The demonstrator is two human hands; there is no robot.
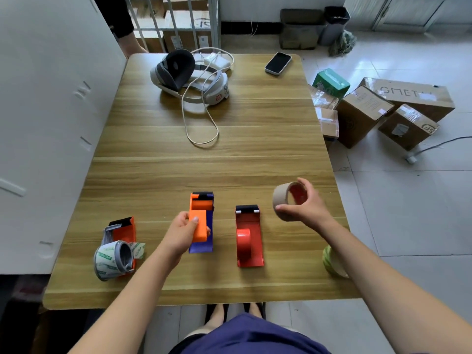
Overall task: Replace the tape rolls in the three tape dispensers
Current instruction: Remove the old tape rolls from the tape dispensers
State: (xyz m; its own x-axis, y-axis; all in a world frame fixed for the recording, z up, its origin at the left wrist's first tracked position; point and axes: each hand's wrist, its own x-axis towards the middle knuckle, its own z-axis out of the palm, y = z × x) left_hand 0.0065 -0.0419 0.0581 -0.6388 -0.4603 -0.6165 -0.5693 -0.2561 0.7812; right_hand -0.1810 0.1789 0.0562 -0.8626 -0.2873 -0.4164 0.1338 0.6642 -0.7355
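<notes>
Three tape dispensers stand in a row near the table's front edge. The left orange dispenser (122, 233) carries a roll of white tape with green print (109, 260). My left hand (182, 232) grips the orange handle of the middle blue and orange dispenser (203, 221). The right red dispenser (249, 238) shows a bare red hub with no roll on it. Just right of it and above the table, my right hand (306, 204) holds a brown cardboard tape roll (284, 200). A green-patterned tape roll (333, 263) lies by the table's right edge under my right forearm.
A wooden table (229, 149) holds a grey headset (189, 72) with a looping white cable (201, 129) and a white charger at the back, plus a phone (278, 63). Cardboard boxes (370, 111) sit on the tiled floor to the right. A white wall panel borders the left.
</notes>
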